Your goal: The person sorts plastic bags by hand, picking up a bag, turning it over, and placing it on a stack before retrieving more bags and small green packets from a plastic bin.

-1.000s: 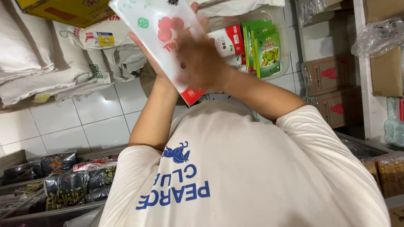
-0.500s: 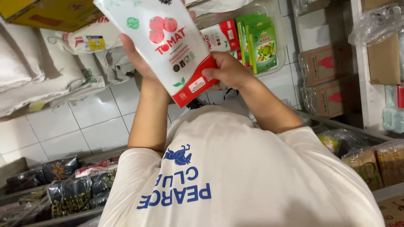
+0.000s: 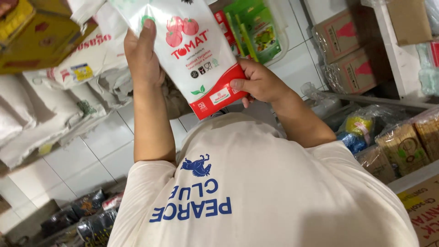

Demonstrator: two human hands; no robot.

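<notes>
In front of the person's chest, up near the top of the view, two bare hands hold a flat plastic pack (image 3: 192,50). The pack is white with red tomato pictures on it and a red band along its bottom edge. It is tilted, with the red end pointing down toward the white shirt (image 3: 256,192).

The left hand (image 3: 142,57) holds the pack's left edge. Its grip is closed on the pack, with the thumb lying flat on the front and the fingers hidden behind. The right hand (image 3: 259,82) holds the red bottom corner. Its grip is pinched on the pack too, with the thumb on the front and the fingers curled just beside the edge. Both arms are bent and raised.

The shirt has blue letters and a small blue animal picture on it.

Behind the pack are green packets (image 3: 256,32) leaning on the white tiled wall (image 3: 91,151). To the left are big pale sacks (image 3: 41,114) piled up, and a yellow box (image 3: 32,36) above them. At the lower left are dark shiny bags (image 3: 91,215) in a row.

To the right are brown cardboard boxes (image 3: 352,55) wrapped in clear plastic, stacked on a white shelf (image 3: 398,98). Below them are clear bags of brown snacks (image 3: 407,146), and a yellow and blue bundle (image 3: 356,130) sits just beside those bags.
</notes>
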